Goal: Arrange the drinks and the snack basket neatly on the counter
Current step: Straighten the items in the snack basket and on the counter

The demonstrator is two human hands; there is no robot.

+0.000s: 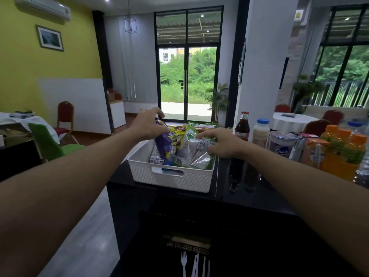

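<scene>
1. Your white basket (171,176) stood at the tabletop's (249,188) left edge, with its handle slot facing you and snack packets standing upright inside.
2. Your left hand (147,124) reached over the basket's far left corner. Its grip was curled around the top of a purple packet (162,144), pinching it. That packet leaned against the basket's left wall.
3. Your right hand (221,144) lay at the basket's right wall. Its index finger was stretched onto a green and white packet (186,148), and the other fingers were bent over a clear packet (201,154) beside it. The thumb was hidden, so you cannot tell whether that grip was pinching or only pressing.
4. The drinks stood to the right of the basket, towards the tabletop's far and right edges.
5. A dark bottle (242,126) with a red cap was nearest the basket, just beyond your right hand.
6. A pale bottle (260,132) with a blue cap stood just beside the dark one.
7. A clear jug (281,144) came next, then a juice carton (313,150) close to it.
8. A pack of orange bottles (343,148) sat near the right edge, with a water bottle (362,164) touching the frame's border.
9. White plastic forks (183,262) lay at the near edge, well apart from the basket.
</scene>
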